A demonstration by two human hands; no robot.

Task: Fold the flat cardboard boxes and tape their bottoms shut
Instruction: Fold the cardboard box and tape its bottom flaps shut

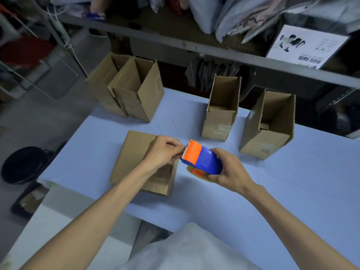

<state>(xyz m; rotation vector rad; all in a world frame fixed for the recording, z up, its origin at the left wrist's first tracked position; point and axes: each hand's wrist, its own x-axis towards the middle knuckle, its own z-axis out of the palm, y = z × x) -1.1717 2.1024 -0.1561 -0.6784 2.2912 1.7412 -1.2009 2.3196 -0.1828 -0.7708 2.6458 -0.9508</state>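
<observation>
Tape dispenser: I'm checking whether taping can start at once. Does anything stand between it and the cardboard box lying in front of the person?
Nothing visible does. The right hand holds the tape dispenser just beside the cardboard box; only the left hand, pinching at the dispenser's toothed edge, is over that box.

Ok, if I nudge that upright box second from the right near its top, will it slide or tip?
Probably tip: the upright box stands tall on a small base, open-topped and seemingly empty, so likely light. Pushed low, it would more likely slide on the blue table. Its walls may flex.
</observation>
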